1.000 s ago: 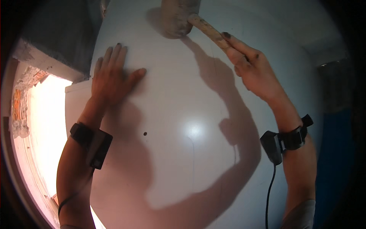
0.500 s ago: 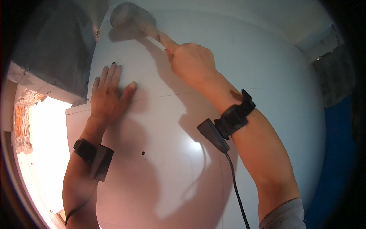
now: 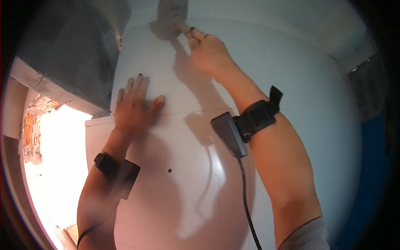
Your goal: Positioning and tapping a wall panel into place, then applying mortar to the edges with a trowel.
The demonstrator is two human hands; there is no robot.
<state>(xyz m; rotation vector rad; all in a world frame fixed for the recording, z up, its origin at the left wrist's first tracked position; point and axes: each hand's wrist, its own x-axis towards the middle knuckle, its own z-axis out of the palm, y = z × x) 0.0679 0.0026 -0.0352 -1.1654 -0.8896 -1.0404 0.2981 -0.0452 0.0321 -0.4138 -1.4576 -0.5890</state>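
Note:
My left hand lies spread on a white panel, a little above a small dark hole in its surface. Up and to the right, my right hand grips the pale wooden handle of a dusty, cylindrical-headed mallet against the upper part of the panel. The mallet's head is blurred, so I cannot tell whether it touches the surface. A black strapped device is on each forearm, and a cable hangs from the right one. The arms and mallet cast shadows on the panel.
A dark grey concrete beam juts out at upper left beside the panel. Below it is a glaring bright opening with rough brick and plaster along its edge. A blue surface runs down the right side.
My right hand and mallet swung leftward across the upper panel, then moved slightly back right and upward over the last half second. My left hand stayed spread on the panel as the view shifted.

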